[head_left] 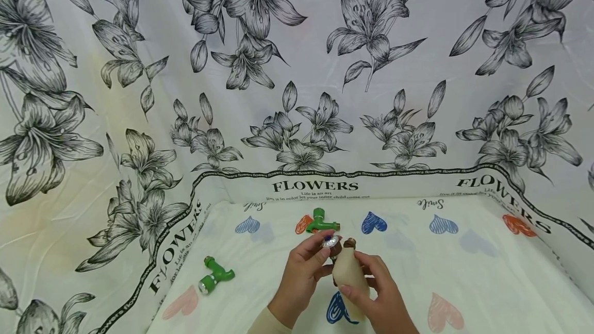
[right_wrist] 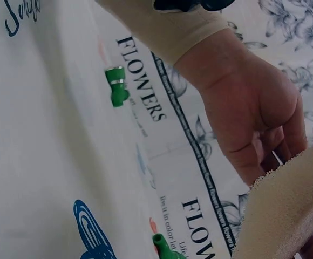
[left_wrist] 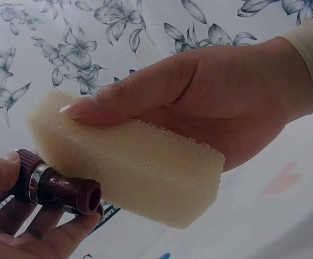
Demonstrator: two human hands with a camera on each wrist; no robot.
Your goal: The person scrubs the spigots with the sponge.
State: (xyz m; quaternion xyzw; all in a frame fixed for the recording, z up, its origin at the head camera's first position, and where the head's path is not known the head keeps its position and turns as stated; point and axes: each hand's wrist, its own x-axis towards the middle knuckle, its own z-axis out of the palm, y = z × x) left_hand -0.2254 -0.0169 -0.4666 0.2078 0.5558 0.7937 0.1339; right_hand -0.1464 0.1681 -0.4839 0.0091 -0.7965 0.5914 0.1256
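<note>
My left hand [head_left: 301, 277] grips a maroon plastic tap [left_wrist: 65, 190] with a silver ring and a threaded open end. In the head view the tap's silver top shows between the thumb and fingers. A cream sponge block [left_wrist: 140, 162] is held in my right hand [head_left: 380, 293], thumb on one face and fingers behind. Sponge and tap are side by side, with the sponge partly covering the tap in the head view. Whether they touch, I cannot tell. The right wrist view shows the sponge at its lower right corner, and there the left hand's grip is mostly hidden.
One green tap [head_left: 320, 221] lies just beyond the hands. Another green tap [head_left: 215, 274] lies to the left. Beneath everything spreads a white cloth [head_left: 403, 267] printed with hearts, and a flower-printed curtain [head_left: 311, 66] rises behind and at the sides.
</note>
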